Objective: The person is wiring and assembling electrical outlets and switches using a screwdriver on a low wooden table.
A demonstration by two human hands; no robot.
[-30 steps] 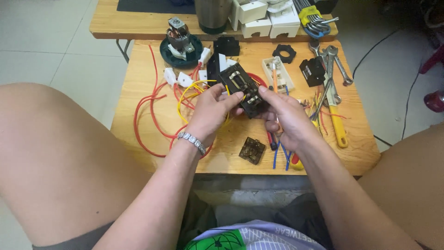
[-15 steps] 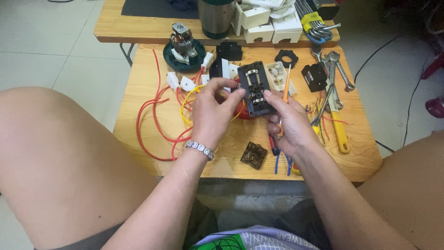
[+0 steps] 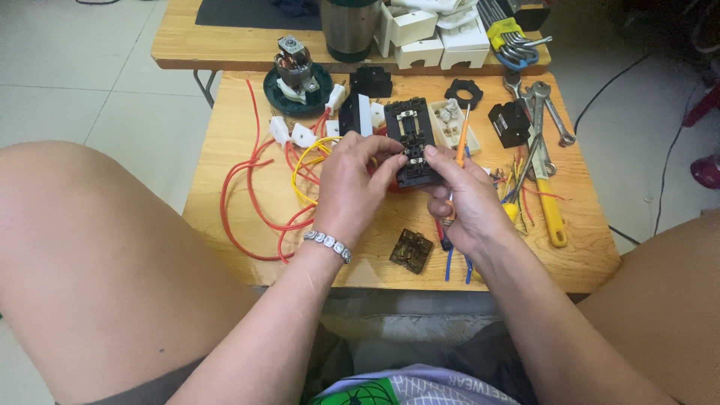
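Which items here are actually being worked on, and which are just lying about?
In hand: left hand, right hand, black rectangular switch block, thin orange-handled screwdriver.

Lying about: steel wrenches, small brown square part, red wire loops, green-based motor.

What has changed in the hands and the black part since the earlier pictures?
Both hands, left hand and right hand, turned the black switch block from tilted to upright, contacts facing the camera. Both keep their grip; the orange screwdriver stays in the right hand. The red wires lie unchanged.
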